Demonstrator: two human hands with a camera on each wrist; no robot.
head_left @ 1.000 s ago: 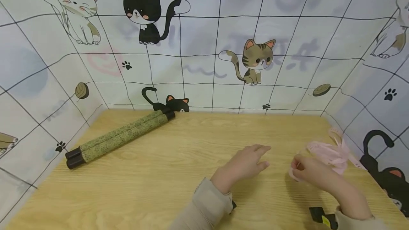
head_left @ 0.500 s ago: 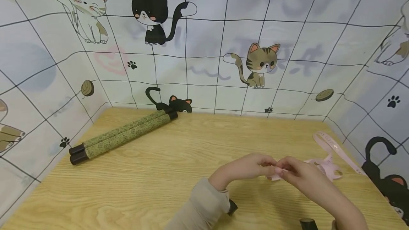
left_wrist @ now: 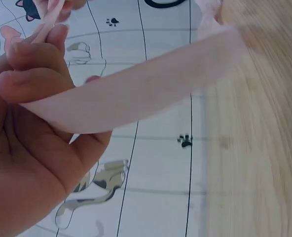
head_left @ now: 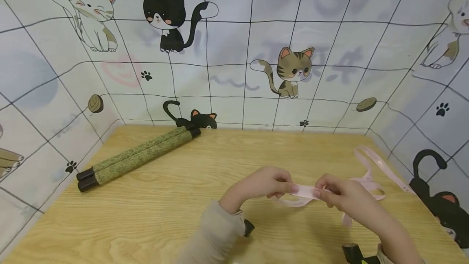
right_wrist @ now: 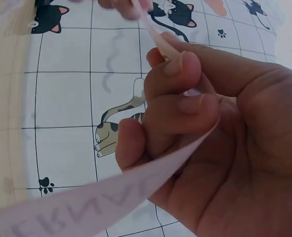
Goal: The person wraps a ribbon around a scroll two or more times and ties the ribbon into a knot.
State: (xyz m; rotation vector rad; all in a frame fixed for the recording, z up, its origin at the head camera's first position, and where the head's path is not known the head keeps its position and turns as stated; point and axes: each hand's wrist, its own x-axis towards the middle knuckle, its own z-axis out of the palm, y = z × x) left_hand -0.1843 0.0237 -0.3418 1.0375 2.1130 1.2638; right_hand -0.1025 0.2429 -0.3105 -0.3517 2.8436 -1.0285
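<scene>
A pink ribbon [head_left: 304,191] is stretched in a short flat span between both hands, a little above the table. My left hand [head_left: 261,184] pinches it at one side, and a loop hangs below the span. At the other side my right hand [head_left: 348,199] pinches it between thumb and fingers. In the left wrist view a loose length of ribbon [left_wrist: 151,89] trails out from the curled fingers. Printed letters show on the ribbon [right_wrist: 111,202] leaving my right hand in the right wrist view. More ribbon lies in loops behind the right hand.
Two green patterned rods [head_left: 143,158] with black ends lie side by side on the wooden table [head_left: 165,215] at the left. A cloth wall [head_left: 231,44] printed with cats and grid lines encloses the back and sides.
My left hand first came right to meet the right hand at the ribbon and took hold of it. Both hands then drew slightly apart, spreading a flat span of ribbon between them.
</scene>
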